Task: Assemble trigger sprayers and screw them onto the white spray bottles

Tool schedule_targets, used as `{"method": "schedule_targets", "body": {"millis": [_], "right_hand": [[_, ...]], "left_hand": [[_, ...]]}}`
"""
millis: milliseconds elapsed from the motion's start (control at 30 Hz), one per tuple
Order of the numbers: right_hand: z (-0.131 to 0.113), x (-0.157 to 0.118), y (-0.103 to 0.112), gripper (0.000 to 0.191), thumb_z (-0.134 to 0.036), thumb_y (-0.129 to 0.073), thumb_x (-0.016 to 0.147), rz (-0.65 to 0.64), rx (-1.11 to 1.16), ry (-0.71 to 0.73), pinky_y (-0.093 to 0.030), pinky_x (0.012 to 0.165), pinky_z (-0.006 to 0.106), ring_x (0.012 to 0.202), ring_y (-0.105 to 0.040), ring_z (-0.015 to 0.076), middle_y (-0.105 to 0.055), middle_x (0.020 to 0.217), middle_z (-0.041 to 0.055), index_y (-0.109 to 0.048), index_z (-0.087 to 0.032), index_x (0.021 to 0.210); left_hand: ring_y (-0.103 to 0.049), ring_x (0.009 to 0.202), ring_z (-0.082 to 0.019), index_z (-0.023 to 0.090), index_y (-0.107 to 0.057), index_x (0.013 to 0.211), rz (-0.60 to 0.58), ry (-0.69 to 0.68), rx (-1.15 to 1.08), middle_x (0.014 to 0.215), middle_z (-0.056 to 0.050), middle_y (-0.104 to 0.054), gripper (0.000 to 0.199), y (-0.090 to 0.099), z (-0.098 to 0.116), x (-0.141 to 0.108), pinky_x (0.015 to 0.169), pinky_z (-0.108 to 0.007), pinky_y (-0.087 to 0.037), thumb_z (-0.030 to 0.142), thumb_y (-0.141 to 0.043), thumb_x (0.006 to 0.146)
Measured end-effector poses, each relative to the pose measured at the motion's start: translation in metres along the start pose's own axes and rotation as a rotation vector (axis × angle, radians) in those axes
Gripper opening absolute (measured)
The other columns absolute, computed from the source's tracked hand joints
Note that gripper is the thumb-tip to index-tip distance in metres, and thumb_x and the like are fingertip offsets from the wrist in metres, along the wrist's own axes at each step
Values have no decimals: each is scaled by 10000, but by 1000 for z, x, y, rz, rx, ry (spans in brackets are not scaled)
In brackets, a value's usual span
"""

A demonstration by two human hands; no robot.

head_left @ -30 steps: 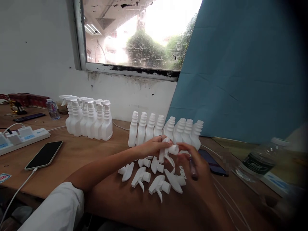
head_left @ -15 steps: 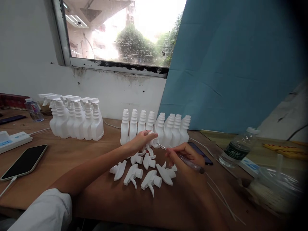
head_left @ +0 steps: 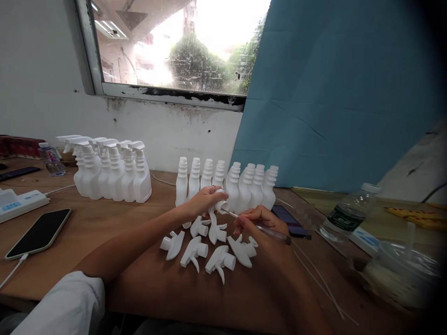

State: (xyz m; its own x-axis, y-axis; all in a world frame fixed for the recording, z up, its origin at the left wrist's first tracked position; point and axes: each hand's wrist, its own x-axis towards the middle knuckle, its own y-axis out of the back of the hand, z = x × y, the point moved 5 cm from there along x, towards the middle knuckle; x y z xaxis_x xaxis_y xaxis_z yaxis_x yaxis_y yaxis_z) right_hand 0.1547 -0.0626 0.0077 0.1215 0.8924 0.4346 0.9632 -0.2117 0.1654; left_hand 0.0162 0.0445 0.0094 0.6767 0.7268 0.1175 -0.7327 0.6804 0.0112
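My left hand (head_left: 206, 200) is closed around a white trigger spray head (head_left: 221, 206), its collar opening turned to the right. In my right hand (head_left: 261, 223) is a screwdriver (head_left: 275, 234) with a clear handle, its thin metal shaft pointing left into or against that collar; the exact tip is hidden. Several loose spray heads (head_left: 220, 261) lie on the table below both hands. Just behind the hands stands a row of open-necked white bottles (head_left: 182, 184).
Bottles fitted with spray heads (head_left: 139, 179) stand at the left. Nearby are a phone (head_left: 38, 232) and a power strip (head_left: 21, 204). On the right are another phone (head_left: 291, 222), a water bottle (head_left: 345, 216), a lidded cup (head_left: 398, 274) and thin white tubes (head_left: 321, 288).
The screwdriver and my right hand have shifted slightly left, with the shaft closer into the collar. My left hand still holds the spray head, now tilted a little differently.
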Motion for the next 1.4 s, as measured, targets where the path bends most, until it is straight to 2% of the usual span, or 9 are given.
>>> {"method": "schedule_targets", "body": {"millis": [133,467,700,800,867,1067,1200,1267,1400], "right_hand": [[-3,0,-5,188,-300,-679,862,-35,159,37,-517,581,285,621,-665,165,-689,775,8,-571,-208,739],[-6,-2,-17,194,-288,-681,849,108,113,67,-503,623,247,656,-634,125,-659,752,-13,-558,-208,722],[7,1,-15,158,-299,-654,880,113,44,206,-514,646,249,727,-648,139,-656,807,-9,-547,-223,791],[6,3,-13,80,-296,-631,895,116,-74,284,-533,745,274,888,-656,164,-668,1014,25,-594,-243,942],[2,3,-13,215,-301,-596,915,82,-190,323,-524,855,309,1016,-641,186,-635,1210,45,-610,-272,1128],[-4,6,3,213,-377,-582,917,116,-272,172,-530,794,277,923,-701,196,-748,1021,16,-730,-283,1038],[8,14,23,283,-444,-581,880,90,-298,-21,-543,758,286,879,-713,229,-761,925,53,-751,-217,878],[19,19,32,305,-450,-577,859,30,-390,-114,-547,710,291,838,-719,244,-759,868,63,-742,-196,819],[36,25,46,319,-450,-557,828,24,-527,-215,-524,584,275,671,-712,225,-751,777,60,-715,-185,746]], "left_hand": [[-440,436,-84,185,-489,750,-55,48,-141,609,38,-465,253,-1,2,-1,347,-188,-286,373,-650,801],[-464,456,-83,183,-484,783,18,102,-256,605,47,-509,300,1,-10,6,377,-174,-370,411,-673,828],[-538,515,-121,128,-540,742,-128,251,-370,657,-51,-606,364,-8,-14,4,429,-212,-396,445,-548,920],[-560,529,-133,114,-572,767,-172,294,-405,696,-62,-620,361,-11,-15,3,449,-231,-416,403,-470,957],[-580,555,-141,106,-598,818,-197,305,-394,745,-65,-632,341,-12,-15,2,491,-249,-454,390,-467,953],[-607,645,-156,160,-546,942,-205,237,-77,854,-46,-626,246,5,-10,4,581,-270,-502,398,-562,879],[-635,715,-170,203,-527,1061,-204,217,575,975,-46,-637,321,25,-3,-4,606,-256,-484,476,-515,891],[-637,726,-195,197,-574,1014,-251,216,888,946,-51,-644,337,32,1,-9,619,-269,-464,498,-530,867],[-618,744,-252,183,-627,826,-329,263,1067,814,-53,-642,304,36,3,-17,670,-311,-435,455,-701,713]]}}
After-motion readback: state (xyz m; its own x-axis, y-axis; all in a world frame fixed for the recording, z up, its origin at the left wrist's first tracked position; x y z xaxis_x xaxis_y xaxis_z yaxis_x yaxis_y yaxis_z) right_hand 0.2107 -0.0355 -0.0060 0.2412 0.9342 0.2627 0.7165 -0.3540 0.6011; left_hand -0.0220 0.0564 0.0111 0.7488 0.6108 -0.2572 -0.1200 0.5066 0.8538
